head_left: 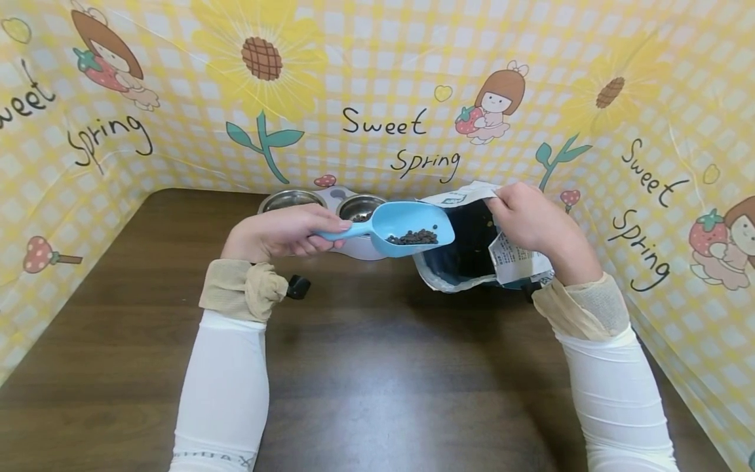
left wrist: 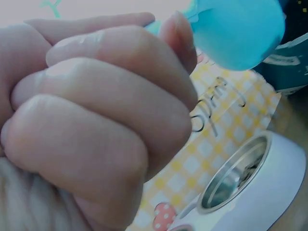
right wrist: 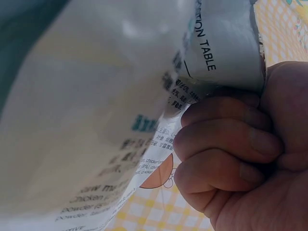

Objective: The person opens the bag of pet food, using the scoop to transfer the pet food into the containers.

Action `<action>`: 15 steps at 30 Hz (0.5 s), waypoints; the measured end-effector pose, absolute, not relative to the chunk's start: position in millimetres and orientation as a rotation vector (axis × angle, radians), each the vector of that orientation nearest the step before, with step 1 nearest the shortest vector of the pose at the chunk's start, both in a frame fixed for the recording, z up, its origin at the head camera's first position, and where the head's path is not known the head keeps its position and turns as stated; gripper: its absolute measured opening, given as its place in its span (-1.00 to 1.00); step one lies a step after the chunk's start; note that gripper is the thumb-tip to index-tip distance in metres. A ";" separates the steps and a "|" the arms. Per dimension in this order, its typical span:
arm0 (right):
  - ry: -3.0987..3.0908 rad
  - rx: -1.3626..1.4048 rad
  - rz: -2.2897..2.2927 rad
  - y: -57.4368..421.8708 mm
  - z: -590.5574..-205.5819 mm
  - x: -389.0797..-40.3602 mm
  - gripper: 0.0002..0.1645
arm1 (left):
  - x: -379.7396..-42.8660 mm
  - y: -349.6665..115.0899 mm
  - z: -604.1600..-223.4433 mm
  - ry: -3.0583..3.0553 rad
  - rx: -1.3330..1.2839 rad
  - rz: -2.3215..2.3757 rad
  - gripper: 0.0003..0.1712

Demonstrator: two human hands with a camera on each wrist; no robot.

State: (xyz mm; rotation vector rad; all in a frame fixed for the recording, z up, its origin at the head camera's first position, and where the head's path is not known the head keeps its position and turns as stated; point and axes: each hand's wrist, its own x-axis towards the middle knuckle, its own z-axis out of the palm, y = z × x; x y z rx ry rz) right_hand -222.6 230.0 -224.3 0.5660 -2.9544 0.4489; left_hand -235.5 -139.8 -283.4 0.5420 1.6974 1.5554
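My left hand [head_left: 286, 233] grips the handle of a light blue scoop [head_left: 407, 213], thumb along the top and fingers curled under. A small heap of dark brown kibble [head_left: 415, 237] lies in the scoop. The scoop's front lip overlaps the mouth of a pet food bag [head_left: 433, 278] in the head view. With curled fingers my right hand [head_left: 527, 219] holds the bag's upper edge, keeping the mouth open toward me. The bag's inside is dark. In the right wrist view, printed text covers the bag's side [right wrist: 120, 120] beside the curled fingers.
Behind the scoop stands a pale double feeder [head_left: 366, 249] with two metal bowls; the right bowl [head_left: 361, 204] holds some kibble. My left hand partly hides the left bowl [head_left: 291, 198]. A yellow checked cloth [head_left: 377, 85] hangs behind the brown table [head_left: 354, 367].
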 end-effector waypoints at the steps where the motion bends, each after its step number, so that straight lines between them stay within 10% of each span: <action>1: -2.953 0.567 0.452 229.9 -224.4 -222.7 -0.40 | -235.0 -143.8 -283.5 1.696 0.546 1.558 -0.61; 15: -2.942 0.571 0.453 230.7 -225.4 -222.9 -0.41 | -230.2 -214.6 -288.1 1.670 0.434 1.730 -0.55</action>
